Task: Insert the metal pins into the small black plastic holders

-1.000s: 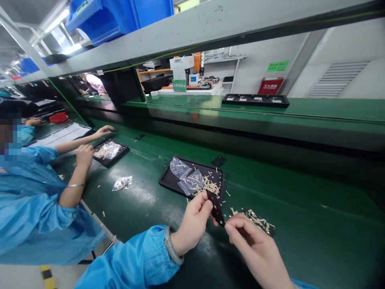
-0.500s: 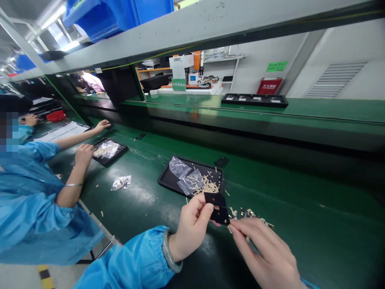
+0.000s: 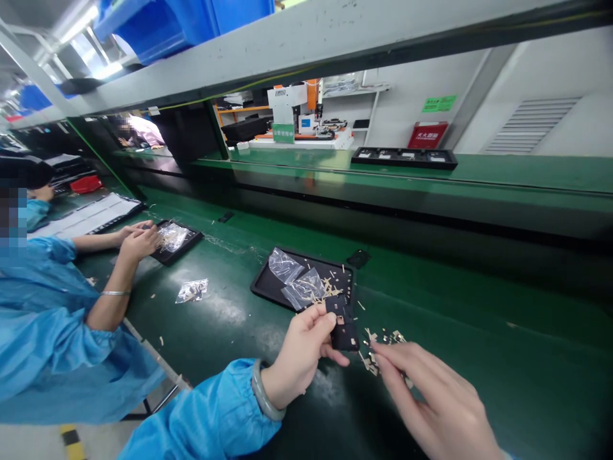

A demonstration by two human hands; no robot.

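Observation:
My left hand [image 3: 301,351] pinches a thin black rectangular plate [image 3: 345,333] between thumb and fingers. Small copper-coloured and pale patches show on its face. To its right, my right hand [image 3: 433,399] is closed in a pinch, fingertips a little apart from the plate; whatever they hold, if anything, is too small to name. Behind and below those fingertips lies a loose pile of small pale and shiny scraps [image 3: 370,365]. Beyond my left hand sits a black tray [image 3: 268,284] with clear plastic bags [image 3: 305,289] and many short cream strips [image 3: 329,291].
Another dark plate [image 3: 358,258] lies behind the tray on the green table [image 3: 479,358]. A small clear bag [image 3: 192,291] rests to the left. A co-worker in blue [image 3: 52,319] works over a second tray [image 3: 189,244]. A raised green ledge [image 3: 502,172] runs along the back.
My right fingertips have come away from the plate's corner and moved slightly right. The plate has turned a little in my left hand. The co-worker's hands have come together by their tray.

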